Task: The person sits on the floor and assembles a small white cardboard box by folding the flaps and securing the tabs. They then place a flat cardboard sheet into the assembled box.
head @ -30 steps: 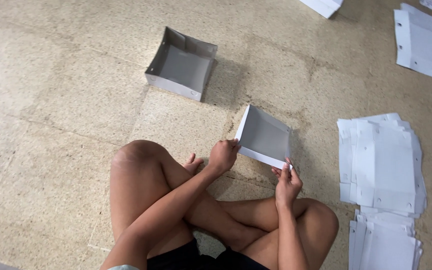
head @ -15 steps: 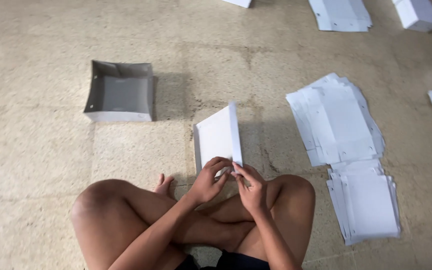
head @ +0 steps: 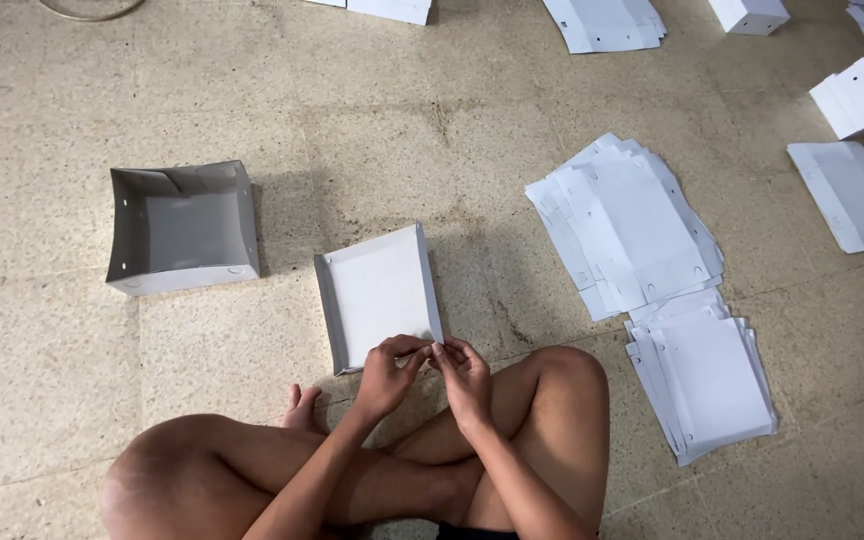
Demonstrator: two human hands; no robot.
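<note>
White card, half folded into a shallow tray (head: 380,295), lies flat on the speckled stone floor (head: 42,370) just beyond the person's crossed legs (head: 372,470), open side up. Its long axis runs near to far, leaning a little to the right at the far end; low walls stand along the left and right edges. The near right corner is where both hands meet. The left hand (head: 389,372) comes in from the near left, its fingers curled and pinching the near edge of the tray at that corner. The right hand (head: 466,372) sits just to the right of it, thumb and forefinger pressed together on the end of the right wall. The two hands are almost touching, so neither is clearly nearer; from the fingers, the rest of the tray stretches away to the far left.

Well apart to the far left sits a finished grey box (head: 182,228), open and upright. To the right of the tray lie two stacks of flat white blanks, a fanned far stack (head: 627,222) and a near stack (head: 704,372) beside the right knee. More blanks and folded boxes lie along the far edge of the view.
</note>
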